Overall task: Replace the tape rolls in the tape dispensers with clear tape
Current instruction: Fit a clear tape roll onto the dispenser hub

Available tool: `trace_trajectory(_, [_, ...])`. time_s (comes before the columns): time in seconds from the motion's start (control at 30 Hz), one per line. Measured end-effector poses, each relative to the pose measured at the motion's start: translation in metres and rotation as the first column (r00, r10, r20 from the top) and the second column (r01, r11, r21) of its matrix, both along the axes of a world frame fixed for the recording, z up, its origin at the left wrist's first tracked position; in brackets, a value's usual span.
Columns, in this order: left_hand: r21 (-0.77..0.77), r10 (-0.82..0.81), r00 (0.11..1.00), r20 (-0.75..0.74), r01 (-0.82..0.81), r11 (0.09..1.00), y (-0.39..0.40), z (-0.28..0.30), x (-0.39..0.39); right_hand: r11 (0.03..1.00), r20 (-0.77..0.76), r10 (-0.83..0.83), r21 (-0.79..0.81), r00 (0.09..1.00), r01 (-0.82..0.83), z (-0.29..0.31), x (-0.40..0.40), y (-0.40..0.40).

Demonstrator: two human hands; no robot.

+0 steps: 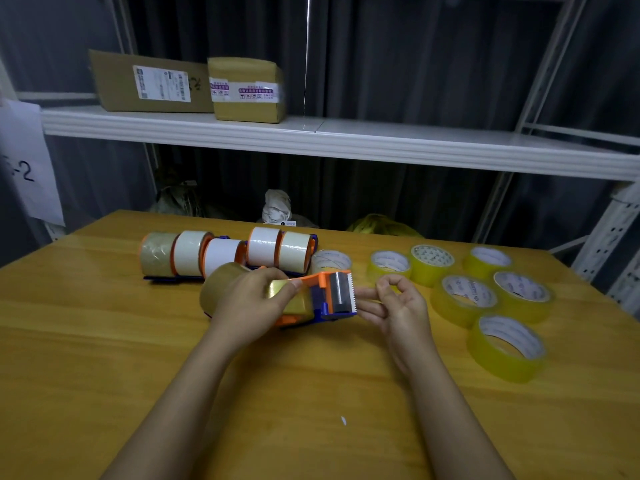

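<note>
An orange and blue tape dispenser (329, 296) lies on the wooden table (104, 341) with a brown tape roll (221, 278) in it. My left hand (252, 299) grips that roll from above, its thumb pressing the loose brown tape strip (280, 289) towards the blade. Just right of the serrated metal blade (343, 292), my right hand (394, 306) has thumb and forefinger curled into a ring; I cannot tell whether it pinches the tape's end. Several clear yellowish tape rolls (505, 344) lie at the right.
A row of several more dispensers (225, 254) with white and brown rolls stands behind my hands. A white shelf (311, 136) above carries two cardboard boxes (156, 83). A metal rack upright (609, 233) rises at the far right.
</note>
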State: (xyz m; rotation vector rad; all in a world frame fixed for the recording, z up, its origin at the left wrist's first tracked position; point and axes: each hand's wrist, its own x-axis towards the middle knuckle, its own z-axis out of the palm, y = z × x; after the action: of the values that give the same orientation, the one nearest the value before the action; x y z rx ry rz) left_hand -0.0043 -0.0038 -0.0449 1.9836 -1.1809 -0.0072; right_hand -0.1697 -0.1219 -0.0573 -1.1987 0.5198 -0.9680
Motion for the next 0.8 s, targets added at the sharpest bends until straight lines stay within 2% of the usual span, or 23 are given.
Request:
trace_trajectory(0.13, [-0.155, 0.038, 0.992, -0.117, -0.056, 0.986, -0.011, -0.009, -0.007, 0.997, 0.039, -0.071, 0.033, 0.997, 0.07, 0.001, -0.002, -0.001])
trace_trajectory(0.27, [-0.282, 0.016, 0.952, -0.305, -0.106, 0.953, -0.019, -0.016, -0.016, 0.986, 0.027, -0.163, -0.035, 0.986, 0.164, 0.0, -0.005, -0.003])
trace_trajectory(0.43, [-0.338, -0.001, 0.982, -0.189, -0.064, 0.939, -0.016, -0.024, -0.007, 0.966, 0.06, -0.228, -0.112, 0.972, 0.233, 0.003, -0.006, -0.006])
trace_trajectory(0.57, [-0.378, -0.005, 0.987, -0.161, -0.057, 0.924, -0.01, -0.028, -0.005, 0.98, 0.062, -0.191, -0.044, 0.98, 0.194, 0.002, -0.004, -0.004])
trace_trajectory(0.7, [-0.379, -0.012, 0.992, -0.128, -0.037, 0.925, -0.009, -0.031, -0.004, 0.986, -0.048, -0.168, -0.012, 0.985, 0.167, 0.0, -0.005, -0.008])
trace_trajectory(0.8, [-0.37, -0.009, 0.994, -0.106, -0.031, 0.928, -0.01, -0.032, -0.005, 0.985, -0.056, -0.156, 0.066, 0.986, 0.159, -0.003, -0.004, -0.009])
